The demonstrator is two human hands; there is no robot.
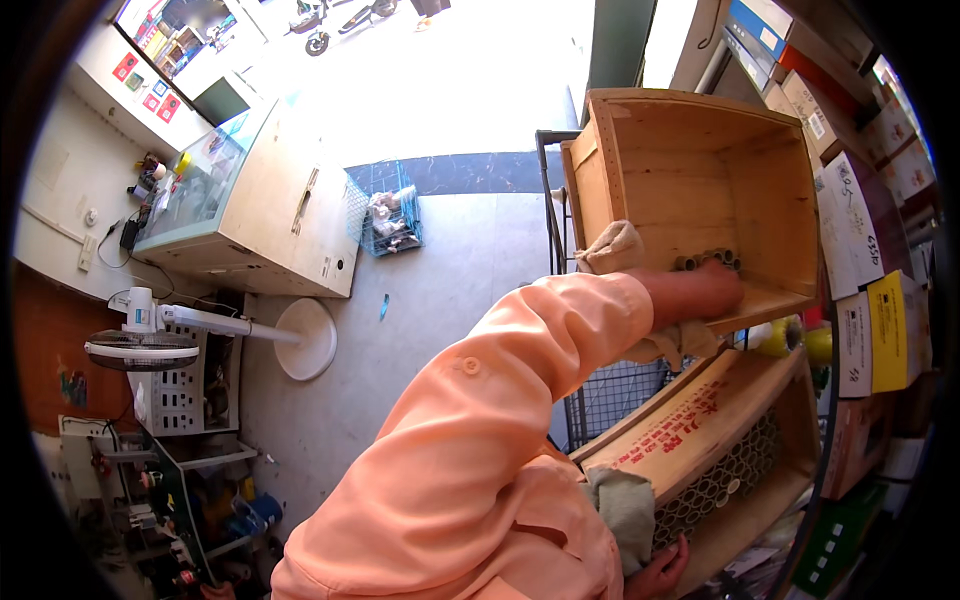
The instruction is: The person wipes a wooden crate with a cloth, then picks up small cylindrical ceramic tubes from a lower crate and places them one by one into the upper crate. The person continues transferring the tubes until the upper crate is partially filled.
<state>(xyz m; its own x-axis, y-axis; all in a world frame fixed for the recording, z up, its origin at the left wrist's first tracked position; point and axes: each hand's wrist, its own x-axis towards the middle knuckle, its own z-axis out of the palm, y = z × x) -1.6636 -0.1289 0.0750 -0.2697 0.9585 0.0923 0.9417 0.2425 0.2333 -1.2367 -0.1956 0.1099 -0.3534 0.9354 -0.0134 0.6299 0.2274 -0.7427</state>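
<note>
My left arm, in a peach sleeve, reaches across into an upper wooden box [675, 180]. Deep in that box my left hand [720, 286] is at a short row of small hollow tubes [685, 263]; its fingers are partly hidden. Beige cloth [613, 246] hangs over the box's near edge. Below stands a second wooden box [675, 439], its board bearing red writing. Many hollow tubes [694, 499] are stacked inside it, their round ends showing. My right hand [664, 568] lies by the lowest tubes, fingers bent, grip unclear. A grey-green cloth [624, 510] drapes over this box's corner.
A black wire cart [611, 401] stands under the boxes. Stacked cartons [851, 225] line the right side. Leftward are a blue wire cage [386, 210], a glass-topped cabinet [289, 202] and a white fan [304, 339]. Another person's hand [217, 591] shows at bottom left.
</note>
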